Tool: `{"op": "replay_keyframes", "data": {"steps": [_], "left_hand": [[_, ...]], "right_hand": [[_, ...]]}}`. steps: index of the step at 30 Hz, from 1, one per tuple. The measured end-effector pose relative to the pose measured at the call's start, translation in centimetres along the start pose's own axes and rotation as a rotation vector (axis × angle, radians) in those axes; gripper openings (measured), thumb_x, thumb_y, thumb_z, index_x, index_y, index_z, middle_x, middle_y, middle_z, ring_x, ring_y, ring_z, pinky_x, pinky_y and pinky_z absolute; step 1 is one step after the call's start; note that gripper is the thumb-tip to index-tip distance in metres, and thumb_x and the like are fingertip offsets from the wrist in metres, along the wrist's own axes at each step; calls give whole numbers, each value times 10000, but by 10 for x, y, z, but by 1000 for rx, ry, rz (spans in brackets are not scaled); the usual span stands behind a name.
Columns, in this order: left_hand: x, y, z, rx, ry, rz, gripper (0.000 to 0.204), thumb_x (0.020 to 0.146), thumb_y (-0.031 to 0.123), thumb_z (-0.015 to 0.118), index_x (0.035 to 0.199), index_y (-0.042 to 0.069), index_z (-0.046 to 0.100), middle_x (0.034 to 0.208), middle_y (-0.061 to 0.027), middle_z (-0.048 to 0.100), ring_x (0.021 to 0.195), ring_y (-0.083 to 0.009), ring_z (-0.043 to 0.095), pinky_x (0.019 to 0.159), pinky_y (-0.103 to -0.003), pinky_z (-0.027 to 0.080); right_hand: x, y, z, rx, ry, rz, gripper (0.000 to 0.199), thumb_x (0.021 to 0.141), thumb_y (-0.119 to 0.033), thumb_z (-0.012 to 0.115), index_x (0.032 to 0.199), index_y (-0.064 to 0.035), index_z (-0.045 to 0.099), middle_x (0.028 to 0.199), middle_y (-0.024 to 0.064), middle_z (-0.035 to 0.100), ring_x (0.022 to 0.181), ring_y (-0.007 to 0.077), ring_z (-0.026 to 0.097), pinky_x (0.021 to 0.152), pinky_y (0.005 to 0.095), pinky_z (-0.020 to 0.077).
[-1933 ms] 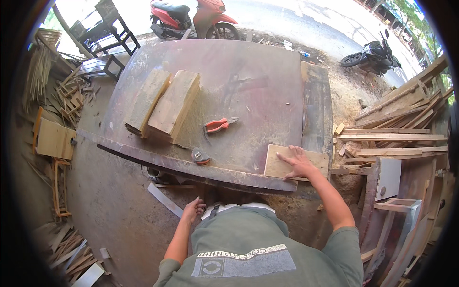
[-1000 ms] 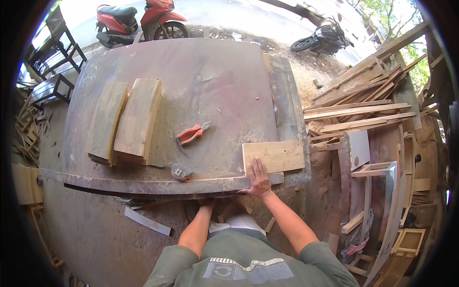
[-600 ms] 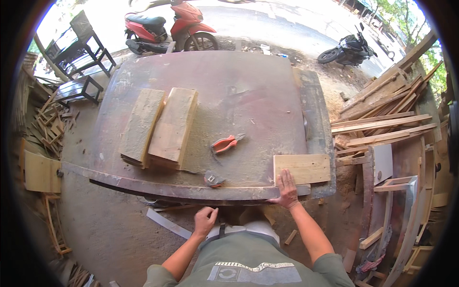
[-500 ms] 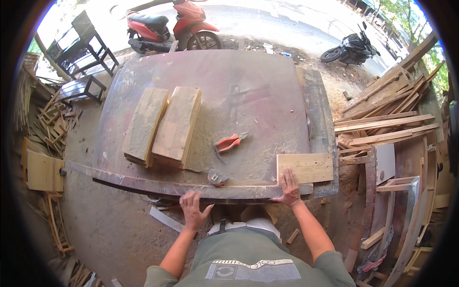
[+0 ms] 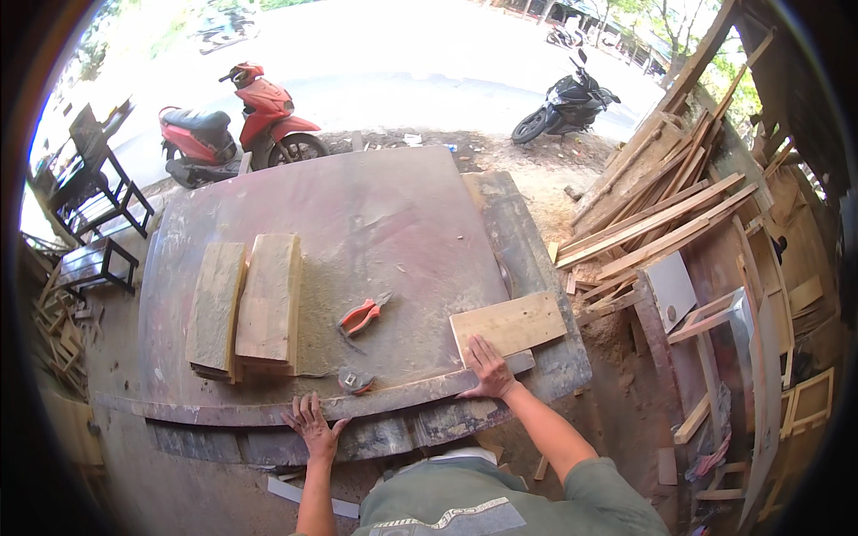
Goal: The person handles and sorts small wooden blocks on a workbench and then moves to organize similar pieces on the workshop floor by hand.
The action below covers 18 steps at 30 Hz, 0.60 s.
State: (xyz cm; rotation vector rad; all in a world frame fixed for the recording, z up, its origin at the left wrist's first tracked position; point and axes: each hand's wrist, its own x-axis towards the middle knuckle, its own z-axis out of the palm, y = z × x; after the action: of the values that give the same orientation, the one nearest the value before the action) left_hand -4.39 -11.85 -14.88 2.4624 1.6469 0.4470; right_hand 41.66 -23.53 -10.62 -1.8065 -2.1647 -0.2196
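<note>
My left hand (image 5: 315,429) is spread against the long wooden strip (image 5: 393,396) along the near side of the worktable (image 5: 393,210), with nothing held. At the right end of that strip, my right hand (image 5: 489,368) lies with its fingers stretched, the tips touching the near left part of a short flat board (image 5: 511,323). Between the hands, just behind the strip, sits a small tape measure (image 5: 356,381). Farther back lie pliers (image 5: 362,316) with red-orange handles. Left of them are two stacks of thick boards, one on the left (image 5: 215,308) and one on the right (image 5: 269,299), side by side.
Lumber (image 5: 661,228) is piled beyond the table's right side, near a wooden frame (image 5: 706,317). A red scooter (image 5: 241,125) and a dark motorbike (image 5: 563,103) stand past the far edge. At the left are a dark chair (image 5: 98,183) and a low stool (image 5: 96,265).
My view has tilted up and turned right. My left hand has moved from the table's near edge, where it was blurred, onto the strip. The right hand stays at the short board.
</note>
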Motion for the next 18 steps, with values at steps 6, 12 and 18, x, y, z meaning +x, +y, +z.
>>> {"op": "replay_keyframes", "data": {"steps": [6, 12, 18], "left_hand": [[-5, -5, 5, -10, 1, -14, 1065, 734, 688, 745, 1548, 118, 363, 1522, -103, 351, 1511, -339, 217, 1210, -687, -20], [-7, -6, 11, 0, 21, -3, 1058, 748, 665, 749, 1559, 115, 349, 1516, -101, 358, 1510, -339, 219, 1209, -688, -20], [-8, -5, 14, -14, 35, -8, 1044, 758, 640, 760, 1558, 118, 340, 1517, -101, 358, 1508, -338, 223, 1208, -692, -8]], "right_hand": [[3, -3, 3, -38, 33, -27, 1093, 630, -779, 761, 1278, 79, 567, 1447, 353, 494, 1388, 505, 464, 1177, 550, 375], [2, -2, 4, -68, 43, -37, 1097, 639, -796, 738, 1286, 72, 562, 1439, 350, 499, 1387, 505, 463, 1177, 547, 375], [2, -1, 6, -76, 42, -42, 1132, 642, -810, 722, 1315, 80, 538, 1453, 337, 491, 1381, 504, 465, 1178, 541, 378]]}}
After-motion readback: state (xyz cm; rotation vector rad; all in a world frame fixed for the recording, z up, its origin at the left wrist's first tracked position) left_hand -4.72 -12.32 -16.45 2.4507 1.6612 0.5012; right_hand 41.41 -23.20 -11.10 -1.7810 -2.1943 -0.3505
